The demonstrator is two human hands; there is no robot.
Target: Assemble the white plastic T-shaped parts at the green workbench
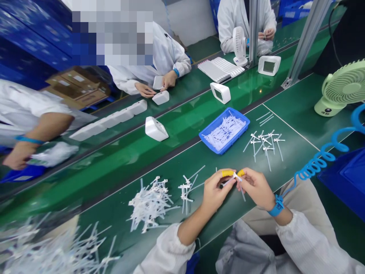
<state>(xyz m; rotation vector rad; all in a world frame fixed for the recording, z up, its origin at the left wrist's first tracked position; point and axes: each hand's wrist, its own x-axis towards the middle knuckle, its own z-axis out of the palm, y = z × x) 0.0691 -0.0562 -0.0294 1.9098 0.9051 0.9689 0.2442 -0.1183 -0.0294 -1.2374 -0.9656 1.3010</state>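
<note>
My left hand (217, 190) and my right hand (256, 187) meet above the green bench. Between their fingertips is a small white tube fitting (235, 175) with thin translucent tubes sticking out. Both hands are closed in a pinch on it, and yellow finger covers show on both. A blue wristband (276, 206) circles my right wrist. Left of my left hand lie a small cluster of similar fittings (186, 187) and a larger pile of them (151, 203). Beyond my hands, several more fittings (265, 141) lie near a few loose tubes (266, 118).
A blue tray (203, 139) holds short translucent pieces. A conveyor (188, 120) carries white device housings (156, 128). A coiled blue cord (313, 165) and a green fan (339, 89) stand at right. A blurred heap of tubes (57, 251) lies lower left. Co-workers sit across.
</note>
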